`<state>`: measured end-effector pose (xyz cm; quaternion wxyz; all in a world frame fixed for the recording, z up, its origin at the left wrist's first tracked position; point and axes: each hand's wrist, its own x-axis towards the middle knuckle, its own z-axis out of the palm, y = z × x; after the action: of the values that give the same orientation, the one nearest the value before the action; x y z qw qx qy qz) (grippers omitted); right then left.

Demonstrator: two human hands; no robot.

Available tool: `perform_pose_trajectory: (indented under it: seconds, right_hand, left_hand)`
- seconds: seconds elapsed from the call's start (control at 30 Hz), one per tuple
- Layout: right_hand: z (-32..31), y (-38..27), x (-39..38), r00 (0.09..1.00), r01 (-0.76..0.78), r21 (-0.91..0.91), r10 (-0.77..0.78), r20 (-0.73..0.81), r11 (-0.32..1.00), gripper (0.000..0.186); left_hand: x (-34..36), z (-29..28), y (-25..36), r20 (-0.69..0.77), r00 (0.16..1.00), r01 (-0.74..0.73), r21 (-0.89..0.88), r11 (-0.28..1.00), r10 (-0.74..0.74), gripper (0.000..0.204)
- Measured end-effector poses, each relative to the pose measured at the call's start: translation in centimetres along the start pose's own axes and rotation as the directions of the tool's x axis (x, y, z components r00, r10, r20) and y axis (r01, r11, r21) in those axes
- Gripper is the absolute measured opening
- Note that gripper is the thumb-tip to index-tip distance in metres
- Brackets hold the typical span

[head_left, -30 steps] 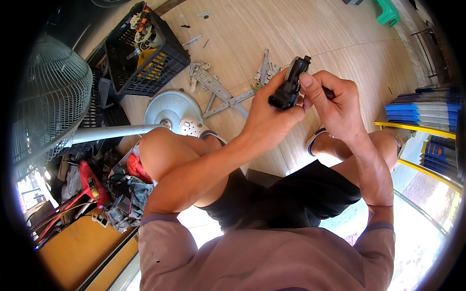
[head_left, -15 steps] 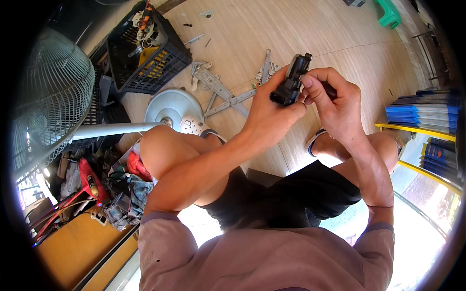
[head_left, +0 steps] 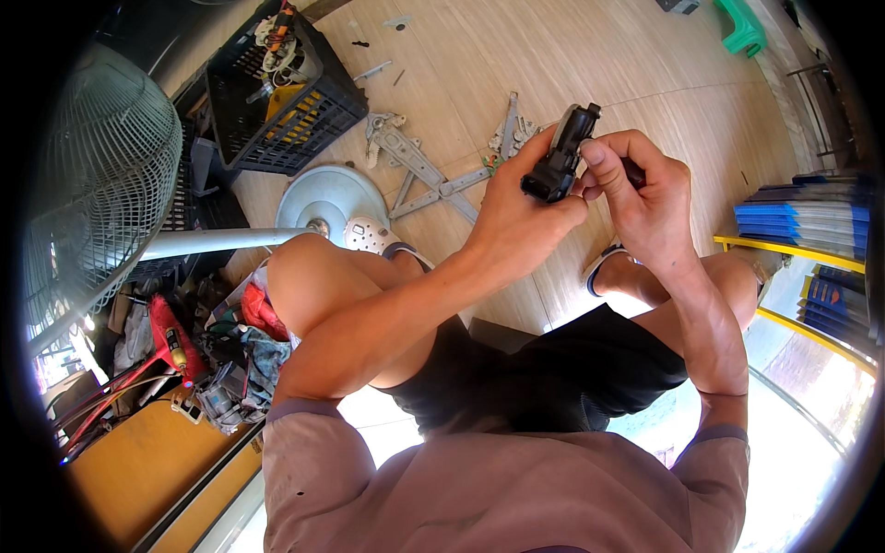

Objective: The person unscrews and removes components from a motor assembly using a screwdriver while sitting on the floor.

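Above the floor between my knees, my left hand [head_left: 525,207] is wrapped round a black plastic mechanical part [head_left: 556,170] with a greyish metal side and a socket-like lower end. Its fingers pass behind the part and the thumb lies below. My right hand [head_left: 641,189] is closed at the part's right side, thumb and fingertips pinched close against it. A dark rounded piece [head_left: 634,172] shows between the right fingers; whether it belongs to the part or is a separate tool I cannot tell. Beyond my hands a grey metal scissor-type linkage [head_left: 419,170] lies on the floor.
A black crate [head_left: 290,138] of parts stands far left. Near it are a standing fan [head_left: 120,175] and its round base [head_left: 336,195]. Rags and tools crowd a wooden surface [head_left: 147,461] at left. Blue-edged packets [head_left: 797,221] fill a yellow-edged shelf at right. A green plastic piece [head_left: 740,28] lies far right.
Both hands and the black part have shifted very slightly right in the picture, as the surroundings have too. The grip looks the same.
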<state>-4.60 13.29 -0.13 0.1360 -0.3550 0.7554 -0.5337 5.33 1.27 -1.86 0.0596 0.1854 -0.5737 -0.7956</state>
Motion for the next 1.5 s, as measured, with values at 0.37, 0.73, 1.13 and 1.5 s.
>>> perform_pose_trajectory:
  seconds: [0.37,0.73,1.13,1.5]
  right_hand:
    - [-0.3,0.1,0.1,0.984,-0.165,0.101,0.157,0.078,0.981,0.028]
    - [-0.2,-0.1,0.0,0.980,-0.190,0.113,0.182,0.078,0.975,0.034]
    - [0.8,0.6,-0.8,0.989,-0.080,0.123,0.094,-0.112,0.989,0.014]
    - [0.9,-0.1,-1.3,0.992,0.053,-0.078,-0.061,-0.110,0.996,0.011]
  left_hand:
    - [0.1,0.1,-0.2,0.002,1.000,0.022,-0.022,1.000,-0.022,0.047]
    - [0.0,0.0,-0.1,0.004,1.000,0.024,0.029,0.999,-0.024,0.050]
    - [0.1,0.5,-0.7,0.007,1.000,-0.020,-0.004,1.000,0.020,0.043]
    - [-0.4,0.3,-0.9,-0.008,1.000,0.012,0.024,1.000,-0.012,0.041]
